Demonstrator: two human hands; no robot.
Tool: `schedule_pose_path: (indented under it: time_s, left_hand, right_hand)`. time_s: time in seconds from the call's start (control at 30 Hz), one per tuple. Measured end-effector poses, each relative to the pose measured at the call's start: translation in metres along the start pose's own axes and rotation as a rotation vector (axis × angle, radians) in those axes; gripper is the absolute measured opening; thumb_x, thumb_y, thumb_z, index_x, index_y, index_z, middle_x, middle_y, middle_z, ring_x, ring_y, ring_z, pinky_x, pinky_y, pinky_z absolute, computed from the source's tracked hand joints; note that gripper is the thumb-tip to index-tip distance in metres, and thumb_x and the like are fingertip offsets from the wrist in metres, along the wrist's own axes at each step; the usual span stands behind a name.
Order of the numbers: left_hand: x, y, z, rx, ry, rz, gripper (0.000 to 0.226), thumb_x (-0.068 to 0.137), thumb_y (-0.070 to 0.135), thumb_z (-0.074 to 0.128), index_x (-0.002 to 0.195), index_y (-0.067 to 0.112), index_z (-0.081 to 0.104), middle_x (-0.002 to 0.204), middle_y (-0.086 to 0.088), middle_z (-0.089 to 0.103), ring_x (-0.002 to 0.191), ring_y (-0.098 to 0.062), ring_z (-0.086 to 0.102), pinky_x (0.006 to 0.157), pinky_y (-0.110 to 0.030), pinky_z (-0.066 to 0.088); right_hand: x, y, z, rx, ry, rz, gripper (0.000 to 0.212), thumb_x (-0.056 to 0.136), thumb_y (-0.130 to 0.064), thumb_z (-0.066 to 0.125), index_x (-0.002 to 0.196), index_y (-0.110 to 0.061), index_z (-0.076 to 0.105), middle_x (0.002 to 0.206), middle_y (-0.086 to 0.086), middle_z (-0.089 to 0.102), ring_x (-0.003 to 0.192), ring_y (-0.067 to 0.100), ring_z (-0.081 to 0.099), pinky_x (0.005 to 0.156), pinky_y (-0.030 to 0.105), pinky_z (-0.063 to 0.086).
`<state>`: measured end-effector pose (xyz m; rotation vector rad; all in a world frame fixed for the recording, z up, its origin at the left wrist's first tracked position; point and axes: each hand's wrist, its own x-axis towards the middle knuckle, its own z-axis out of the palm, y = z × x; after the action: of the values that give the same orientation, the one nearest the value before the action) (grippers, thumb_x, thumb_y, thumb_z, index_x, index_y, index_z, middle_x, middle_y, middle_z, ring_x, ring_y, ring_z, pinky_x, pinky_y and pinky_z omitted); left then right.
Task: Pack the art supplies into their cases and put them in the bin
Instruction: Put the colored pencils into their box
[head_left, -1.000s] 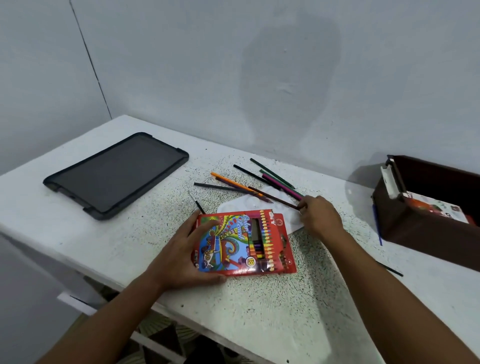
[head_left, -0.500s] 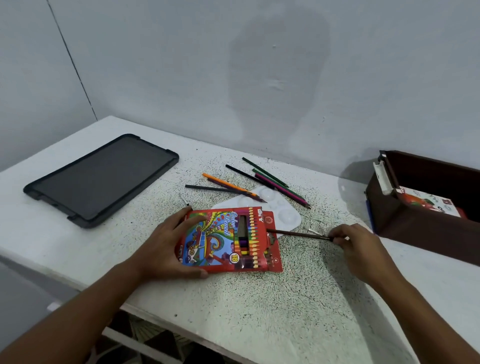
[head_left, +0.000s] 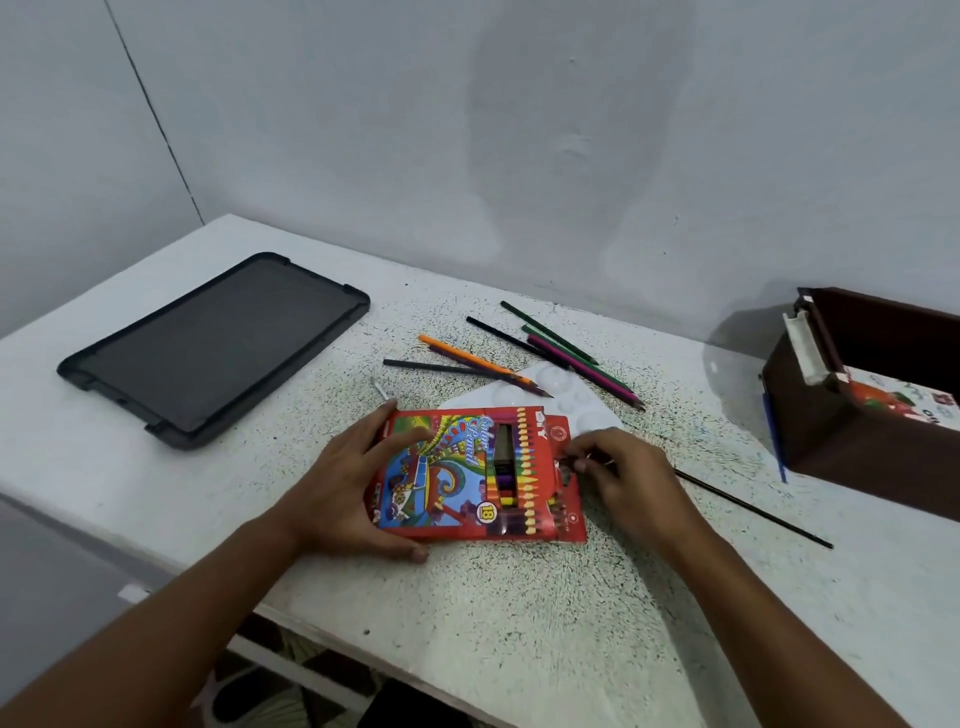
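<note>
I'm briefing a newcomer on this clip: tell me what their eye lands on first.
The bright red colour pencil box at the table's near middle stands out first, gripped by the left hand while the right hand works at its open end. Behind it, loose coloured pencils lie scattered; a black tray sits far left, a brown bin far right.

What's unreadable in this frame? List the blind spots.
Head view:
- Pencil held by the right hand: its fingers cover it, colour unclear.
- Bin interior: cut off by the right edge.
- Pencil box contents: only a narrow window shows.
- White palette: the box hides its near part.
</note>
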<state>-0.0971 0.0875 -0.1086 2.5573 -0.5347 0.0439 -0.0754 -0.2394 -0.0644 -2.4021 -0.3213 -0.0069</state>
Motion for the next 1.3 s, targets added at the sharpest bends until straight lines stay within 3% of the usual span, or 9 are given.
schedule_pose_path:
  time_s: [0.3, 0.5, 0.6, 0.67, 0.77, 0.9, 1.0, 1.1, 1.3]
  left_hand:
    - [0.000, 0.001, -0.001, -0.042, 0.047, 0.011, 0.108, 0.048, 0.086, 0.066, 0.141, 0.055, 0.019, 0.159, 0.004, 0.011, 0.141, -0.020, 0.024, 0.111, -0.048, 0.031]
    - [0.000, 0.001, -0.001, -0.045, 0.064, 0.035, 0.111, 0.046, 0.086, 0.067, 0.140, 0.056, 0.018, 0.158, 0.001, 0.014, 0.141, -0.019, 0.024, 0.111, -0.046, 0.029]
    - [0.000, 0.001, -0.001, -0.046, 0.068, 0.037, 0.111, 0.045, 0.086, 0.068, 0.141, 0.055, 0.020, 0.158, 0.000, 0.014, 0.141, -0.020, 0.024, 0.111, -0.047, 0.030]
    - [-0.001, 0.001, -0.001, -0.050, 0.068, 0.031, 0.111, 0.046, 0.086, 0.068, 0.141, 0.056, 0.019, 0.158, 0.000, 0.014, 0.141, -0.020, 0.024, 0.112, -0.047, 0.030]
    - [-0.001, 0.002, -0.001, -0.043, 0.057, 0.023, 0.111, 0.046, 0.087, 0.067, 0.141, 0.056, 0.017, 0.159, 0.002, 0.013, 0.142, -0.019, 0.022, 0.112, -0.047, 0.029]
    - [0.000, 0.001, -0.001, -0.053, 0.053, 0.020, 0.109, 0.048, 0.087, 0.065, 0.141, 0.056, 0.017, 0.159, 0.002, 0.013, 0.141, -0.020, 0.023, 0.112, -0.048, 0.029]
    - [0.000, 0.000, 0.000, -0.042, 0.044, 0.012, 0.110, 0.048, 0.086, 0.067, 0.141, 0.055, 0.018, 0.159, 0.004, 0.011, 0.142, -0.018, 0.021, 0.113, -0.045, 0.027]
    - [0.000, 0.000, 0.000, -0.033, 0.045, 0.009, 0.110, 0.048, 0.086, 0.066, 0.141, 0.055, 0.018, 0.159, 0.004, 0.011, 0.142, -0.018, 0.020, 0.113, -0.041, 0.023]
    - [-0.001, -0.001, 0.000, -0.017, 0.032, 0.004, 0.109, 0.049, 0.085, 0.067, 0.142, 0.054, 0.019, 0.159, 0.005, 0.010, 0.142, -0.016, 0.018, 0.112, -0.035, 0.018]
  right_hand:
    - [0.001, -0.009, 0.011, 0.127, -0.014, 0.007, 0.032, 0.092, -0.005, 0.059, 0.086, -0.037, 0.060, 0.087, -0.017, 0.065, 0.080, -0.008, 0.059, 0.060, 0.006, 0.044]
    - [0.000, -0.012, 0.005, 0.180, -0.070, 0.042, 0.028, 0.091, -0.009, 0.062, 0.089, -0.037, 0.065, 0.087, -0.013, 0.067, 0.074, 0.001, 0.063, 0.062, 0.018, 0.052]
    - [0.014, -0.019, -0.004, 0.160, 0.052, 0.047, 0.021, 0.093, -0.018, 0.060, 0.088, -0.038, 0.064, 0.089, -0.011, 0.068, 0.076, 0.002, 0.062, 0.059, 0.017, 0.050]
    - [0.035, -0.024, -0.005, 0.074, 0.119, 0.049, 0.014, 0.094, -0.020, 0.058, 0.099, -0.030, 0.066, 0.098, -0.009, 0.067, 0.081, 0.005, 0.061, 0.062, 0.021, 0.047]
    - [0.075, -0.032, 0.005, -0.160, 0.076, -0.002, 0.025, 0.094, -0.018, 0.056, 0.117, -0.020, 0.065, 0.115, -0.001, 0.063, 0.096, 0.016, 0.061, 0.077, 0.025, 0.042]
    - [0.117, -0.047, 0.022, -0.417, -0.042, -0.101, 0.032, 0.093, -0.019, 0.054, 0.124, -0.023, 0.062, 0.121, 0.007, 0.057, 0.114, 0.027, 0.052, 0.087, 0.035, 0.044]
    - [0.132, -0.055, 0.033, -0.588, -0.145, -0.115, 0.032, 0.090, -0.016, 0.056, 0.120, -0.025, 0.065, 0.114, 0.007, 0.058, 0.109, 0.028, 0.055, 0.079, 0.035, 0.046]
    - [0.135, -0.056, 0.040, -0.643, -0.142, -0.122, 0.027, 0.087, -0.012, 0.055, 0.110, -0.020, 0.068, 0.106, 0.007, 0.061, 0.102, 0.029, 0.058, 0.070, 0.034, 0.047]
    - [0.133, -0.053, 0.044, -0.583, -0.157, -0.111, 0.020, 0.088, -0.015, 0.055, 0.105, -0.018, 0.065, 0.108, 0.006, 0.060, 0.104, 0.028, 0.055, 0.080, 0.039, 0.050]
